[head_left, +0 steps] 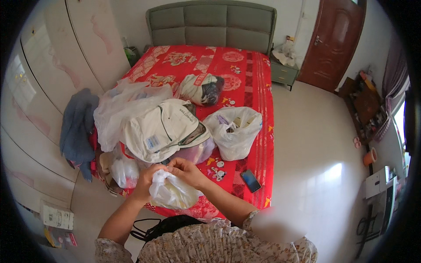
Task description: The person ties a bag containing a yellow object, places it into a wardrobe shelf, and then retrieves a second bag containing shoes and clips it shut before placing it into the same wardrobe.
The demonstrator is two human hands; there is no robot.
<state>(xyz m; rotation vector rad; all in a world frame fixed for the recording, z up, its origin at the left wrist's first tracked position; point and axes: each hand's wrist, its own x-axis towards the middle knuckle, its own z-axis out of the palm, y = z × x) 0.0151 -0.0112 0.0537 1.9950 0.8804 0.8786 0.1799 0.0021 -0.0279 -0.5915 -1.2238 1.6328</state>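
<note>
A red-covered bed (247, 72) carries a pale backpack (164, 129). Above the bed's near edge hangs a white plastic bag (174, 195), which looks light, soft and slippery, its thin film easily torn; the gathered top seems the best hold. The left hand (150, 179) and right hand (187, 172) meet there, each grip pinched close on the plastic.

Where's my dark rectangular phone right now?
In the head view, the phone lies on the red patterned bedspread near its right edge, below the bulging white plastic bag and right of the right hand.
</note>
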